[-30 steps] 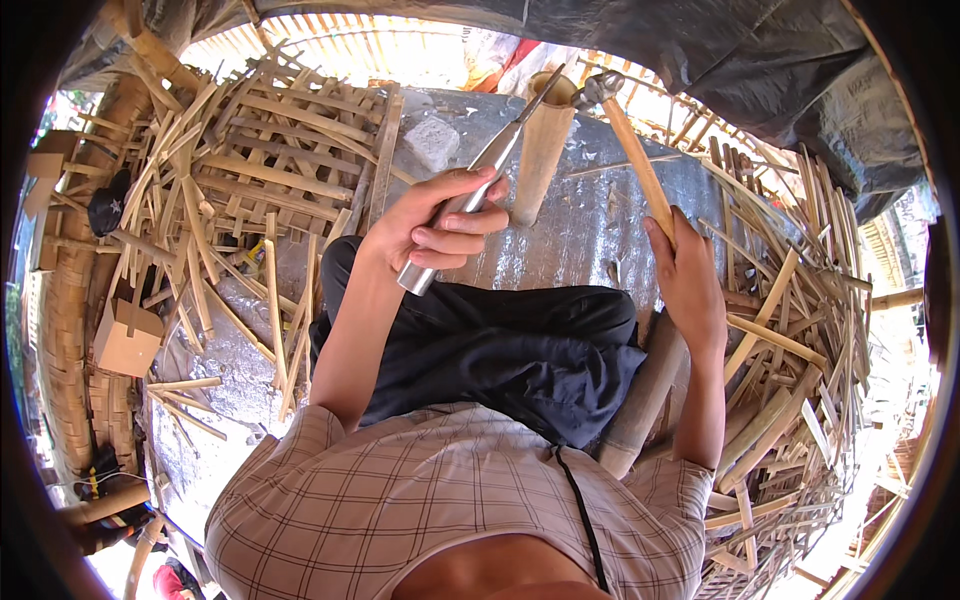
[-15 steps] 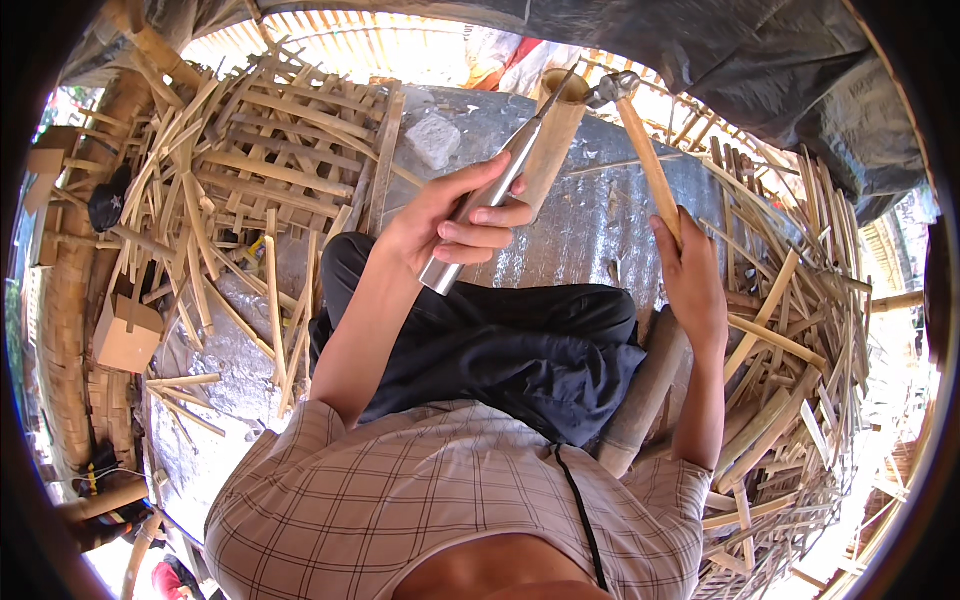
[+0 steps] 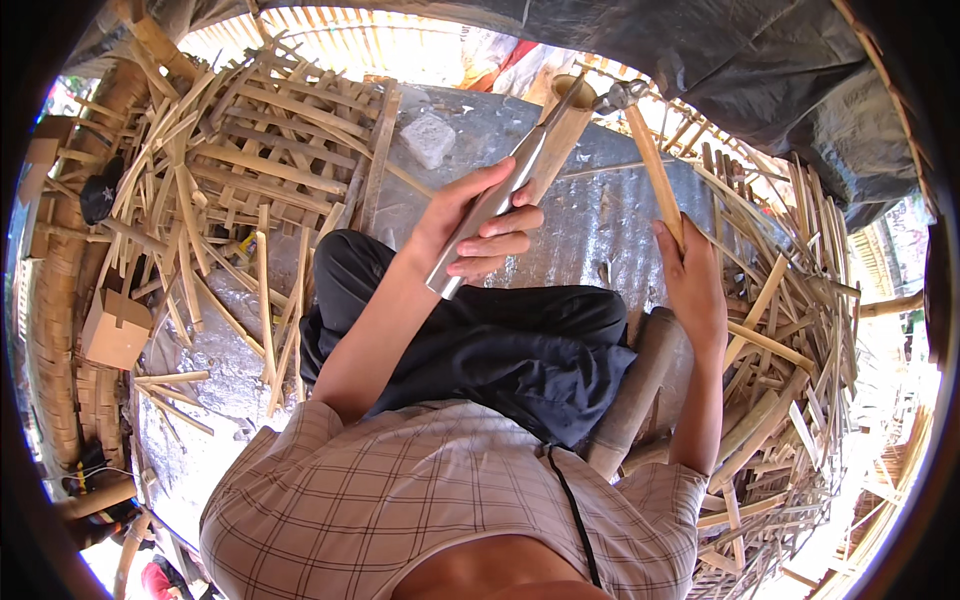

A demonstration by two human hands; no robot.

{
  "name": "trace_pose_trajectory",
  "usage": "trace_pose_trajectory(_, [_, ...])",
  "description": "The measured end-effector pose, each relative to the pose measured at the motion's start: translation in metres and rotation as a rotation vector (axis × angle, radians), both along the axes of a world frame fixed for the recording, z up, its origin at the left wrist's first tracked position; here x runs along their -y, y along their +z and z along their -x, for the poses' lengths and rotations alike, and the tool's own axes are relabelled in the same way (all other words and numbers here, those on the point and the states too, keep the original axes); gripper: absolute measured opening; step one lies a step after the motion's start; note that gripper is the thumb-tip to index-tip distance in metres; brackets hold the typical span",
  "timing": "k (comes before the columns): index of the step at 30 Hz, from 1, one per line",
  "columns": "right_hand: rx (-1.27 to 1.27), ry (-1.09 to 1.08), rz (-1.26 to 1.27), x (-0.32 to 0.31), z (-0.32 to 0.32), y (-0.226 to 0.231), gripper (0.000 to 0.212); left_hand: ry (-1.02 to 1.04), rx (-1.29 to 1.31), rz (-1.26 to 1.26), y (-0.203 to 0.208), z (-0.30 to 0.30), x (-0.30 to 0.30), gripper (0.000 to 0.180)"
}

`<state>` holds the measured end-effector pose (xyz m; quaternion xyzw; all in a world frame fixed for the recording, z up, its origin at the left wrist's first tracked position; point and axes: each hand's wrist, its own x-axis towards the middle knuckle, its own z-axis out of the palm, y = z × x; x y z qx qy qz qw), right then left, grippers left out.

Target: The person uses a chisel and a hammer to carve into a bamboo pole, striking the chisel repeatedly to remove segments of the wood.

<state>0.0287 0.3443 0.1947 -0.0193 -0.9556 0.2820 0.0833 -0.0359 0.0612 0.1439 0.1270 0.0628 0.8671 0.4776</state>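
Note:
My left hand (image 3: 478, 225) is closed around the silver tubular handle of a slim pointed tool (image 3: 508, 190). Its dark, narrow end slants up to the right and overlaps the mouth of a bamboo tube (image 3: 566, 125). The tube stands tilted behind the fingers, its lower part hidden; whether the tip touches it I cannot tell. My right hand (image 3: 692, 285) grips the lower part of a hammer's (image 3: 652, 165) wooden handle. The metal head is raised just right of the tube's rim. Both hands are above my crossed legs in dark trousers.
Bamboo strips and a lattice (image 3: 280, 140) lie on the left, a tangled heap of strips (image 3: 790, 400) on the right. A thick bamboo pole (image 3: 640, 390) rests by my right thigh. A pale block (image 3: 428, 140) sits on the grey sheet (image 3: 610, 220); a cardboard box (image 3: 117, 330) is far left.
The pointed tool has shifted slightly right and its tip sits lower, over the tube's mouth. The hammer head has moved a little right and down. Both grips stay the same.

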Motion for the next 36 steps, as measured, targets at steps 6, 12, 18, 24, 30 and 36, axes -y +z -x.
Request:
trace_pose_trajectory(6, [-0.1,0.013,-0.013,-0.01,-0.001,-0.01,0.031,0.046,-0.094,0.171,0.004,0.004,0.007,0.04])
trace_pose_trajectory(12, [-0.042,-0.004,0.005,-0.005,-0.002,-0.003,0.031,0.043,-0.126,0.239,0.008,0.005,0.009,0.039])
trace_pose_trajectory(18, [-0.082,0.011,-0.018,-0.004,-0.002,-0.006,0.031,0.059,-0.142,0.278,0.012,0.004,0.006,0.038])
trace_pose_trajectory(24, [-0.051,0.008,-0.009,-0.004,-0.001,-0.006,0.031,0.073,-0.135,0.285,0.014,0.001,0.006,0.039])
trace_pose_trajectory(30, [-0.063,0.011,-0.04,-0.004,0.0,-0.009,0.03,0.102,-0.157,0.304,0.016,-0.001,0.005,0.039])
trace_pose_trajectory(36, [-0.067,0.022,-0.032,-0.003,0.0,-0.008,0.03,0.118,-0.15,0.336,0.016,-0.001,0.008,0.039])
